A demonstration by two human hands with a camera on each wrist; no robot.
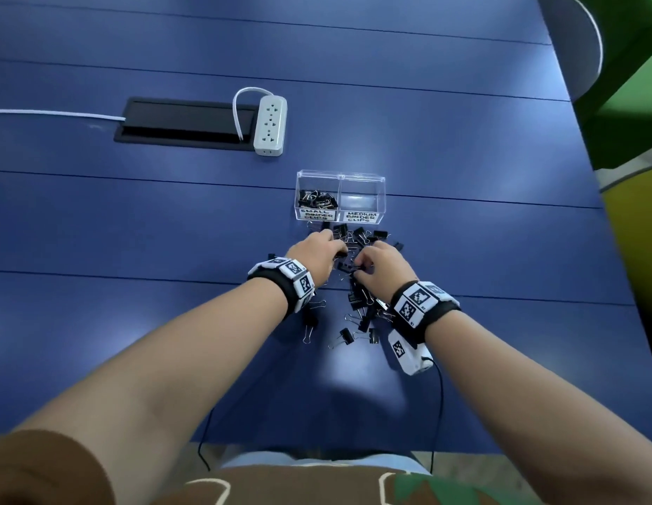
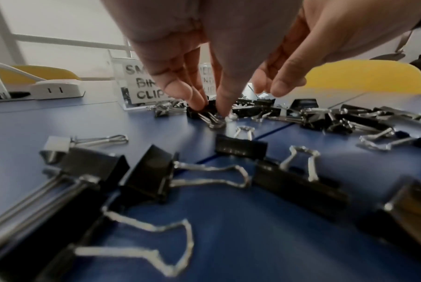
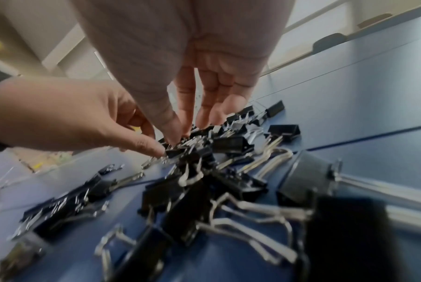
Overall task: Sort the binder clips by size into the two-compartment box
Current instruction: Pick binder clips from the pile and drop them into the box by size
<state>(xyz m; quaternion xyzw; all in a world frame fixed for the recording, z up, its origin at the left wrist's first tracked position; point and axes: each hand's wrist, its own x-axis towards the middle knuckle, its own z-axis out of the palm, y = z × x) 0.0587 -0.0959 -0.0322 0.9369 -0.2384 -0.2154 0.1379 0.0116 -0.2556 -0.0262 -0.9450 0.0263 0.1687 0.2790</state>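
A clear two-compartment box stands on the blue table. Its left half, labelled small binder clips, holds several small clips. The right half, labelled medium, looks empty. A pile of black binder clips of two sizes is spread in front of the box. My left hand reaches down into the pile, and its fingertips pinch a small clip lying on the table. My right hand is just beside it, with thumb and forefinger pinched on a clip in the heap.
A white power strip and a black cable hatch lie far left of the box. A white tagged device with a cable lies near my right wrist. The table's right edge runs by green and yellow chairs.
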